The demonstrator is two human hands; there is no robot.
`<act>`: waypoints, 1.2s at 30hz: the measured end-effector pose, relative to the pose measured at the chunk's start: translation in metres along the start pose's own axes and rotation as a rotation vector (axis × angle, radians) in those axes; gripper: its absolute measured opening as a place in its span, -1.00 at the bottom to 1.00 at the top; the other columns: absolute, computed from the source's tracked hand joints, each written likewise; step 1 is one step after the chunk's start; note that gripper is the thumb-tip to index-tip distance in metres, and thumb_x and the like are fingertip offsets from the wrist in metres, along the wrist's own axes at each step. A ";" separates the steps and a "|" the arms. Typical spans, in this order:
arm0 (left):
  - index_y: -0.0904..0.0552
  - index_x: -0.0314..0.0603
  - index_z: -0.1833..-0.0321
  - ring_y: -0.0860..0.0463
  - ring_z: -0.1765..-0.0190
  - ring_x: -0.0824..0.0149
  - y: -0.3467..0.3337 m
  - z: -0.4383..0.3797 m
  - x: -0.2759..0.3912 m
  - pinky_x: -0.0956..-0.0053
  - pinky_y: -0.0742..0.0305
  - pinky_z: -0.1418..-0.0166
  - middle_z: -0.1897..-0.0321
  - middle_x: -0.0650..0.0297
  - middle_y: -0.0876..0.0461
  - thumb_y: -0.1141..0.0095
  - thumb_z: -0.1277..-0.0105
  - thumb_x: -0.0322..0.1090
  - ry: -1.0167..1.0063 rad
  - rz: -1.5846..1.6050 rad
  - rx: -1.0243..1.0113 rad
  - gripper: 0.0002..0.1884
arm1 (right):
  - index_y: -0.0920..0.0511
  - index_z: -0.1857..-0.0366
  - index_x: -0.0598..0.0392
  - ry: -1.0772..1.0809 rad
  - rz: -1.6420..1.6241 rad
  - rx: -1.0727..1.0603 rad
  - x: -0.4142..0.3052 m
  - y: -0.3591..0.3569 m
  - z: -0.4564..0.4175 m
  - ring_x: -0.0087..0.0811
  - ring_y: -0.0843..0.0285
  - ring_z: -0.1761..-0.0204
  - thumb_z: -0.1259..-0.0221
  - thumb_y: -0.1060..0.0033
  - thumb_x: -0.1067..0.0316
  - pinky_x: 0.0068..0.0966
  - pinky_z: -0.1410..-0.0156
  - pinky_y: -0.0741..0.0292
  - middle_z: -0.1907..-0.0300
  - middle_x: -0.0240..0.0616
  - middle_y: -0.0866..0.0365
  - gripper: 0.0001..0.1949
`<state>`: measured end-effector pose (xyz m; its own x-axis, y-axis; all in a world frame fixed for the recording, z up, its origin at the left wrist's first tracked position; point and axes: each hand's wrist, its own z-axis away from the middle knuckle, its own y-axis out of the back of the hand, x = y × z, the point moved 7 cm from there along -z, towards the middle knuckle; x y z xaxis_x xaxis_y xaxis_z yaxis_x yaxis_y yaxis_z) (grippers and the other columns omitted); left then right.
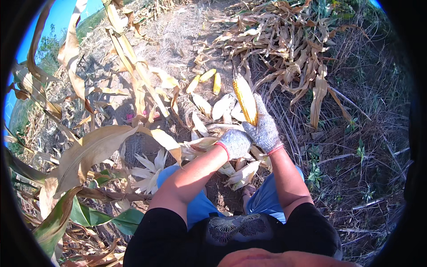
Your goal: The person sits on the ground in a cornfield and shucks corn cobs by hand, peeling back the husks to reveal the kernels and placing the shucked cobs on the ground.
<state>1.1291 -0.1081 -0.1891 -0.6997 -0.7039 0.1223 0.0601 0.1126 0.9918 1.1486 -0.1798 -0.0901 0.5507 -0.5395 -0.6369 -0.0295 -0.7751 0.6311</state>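
Observation:
My right hand (pixel 265 128), in a grey knit glove with a red cuff, grips a bare yellow ear of corn (pixel 245 98) around its lower part. The ear points up and away from me, its tip free. My left hand (pixel 236 143), gloved the same way, is close against the right hand, just below the ear's base. Its fingers are mostly hidden, so whether it pinches the husk or stem cannot be seen. Under both hands lie pale corn husks (pixel 243 175), some of which may still wrap ears. Three husked ears (pixel 207 75) rest on the ground farther ahead.
Tall dry corn stalks (pixel 125 56) with drooping leaves (pixel 96 153) rise at my left, close to my left arm. A heap of cut dry stalks (pixel 283 50) lies ahead to the right. Spread husk leaves (pixel 151 172) lie by my left leg. Something pink (pixel 143 116) shows behind the stalks.

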 end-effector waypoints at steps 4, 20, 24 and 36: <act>-0.79 -0.16 0.32 -0.77 0.30 0.05 0.005 0.024 0.026 0.07 -0.64 0.20 0.39 0.07 -0.77 -0.06 -0.24 -0.25 -0.094 -0.114 0.017 -0.75 | -0.20 -0.48 0.17 -0.021 0.028 -0.180 0.018 -0.035 0.014 -0.02 -0.62 -0.15 -0.13 -0.43 0.25 -0.27 -0.26 -0.52 -0.15 0.13 -0.59 -0.18; -0.48 -0.05 -0.38 -0.45 -0.34 -0.16 0.126 0.297 -0.181 -0.07 -0.30 -0.41 -0.30 -0.10 -0.48 -0.47 0.14 0.22 1.242 -0.085 0.506 -0.04 | -0.49 0.07 0.07 -1.690 -1.371 -0.100 0.110 -0.216 0.258 -0.18 -0.63 0.26 -0.23 -0.29 0.10 -0.15 0.23 -0.66 0.26 -0.17 -0.60 -0.66; -0.61 -0.30 -0.21 -0.57 -0.23 -0.14 0.142 0.297 -0.177 0.10 -0.41 -0.36 -0.14 -0.16 -0.62 -0.33 -0.10 0.21 1.094 -0.104 0.900 -0.24 | -0.49 0.22 -0.01 -1.868 -1.189 0.008 0.102 -0.219 0.272 -0.26 -0.59 0.40 -0.24 -0.27 0.05 -0.21 0.34 -0.63 0.36 -0.24 -0.55 -0.72; -0.66 -0.20 -0.10 -0.63 -0.11 -0.05 0.121 0.278 -0.219 0.14 -0.48 -0.22 0.00 0.00 -0.70 0.01 -0.34 0.22 0.736 -0.091 0.737 -0.40 | -0.60 -0.25 -0.12 -0.412 -1.069 -0.238 -0.081 -0.092 0.005 -0.61 -0.49 -0.03 -0.35 -0.26 0.05 -0.52 -0.19 -0.39 -0.07 -0.61 -0.65 -0.57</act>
<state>1.0918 0.2549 -0.1060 -0.0584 -0.9566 0.2856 -0.5937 0.2632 0.7604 1.1024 -0.0668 -0.0989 -0.1126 0.2500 -0.9617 0.4663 -0.8413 -0.2733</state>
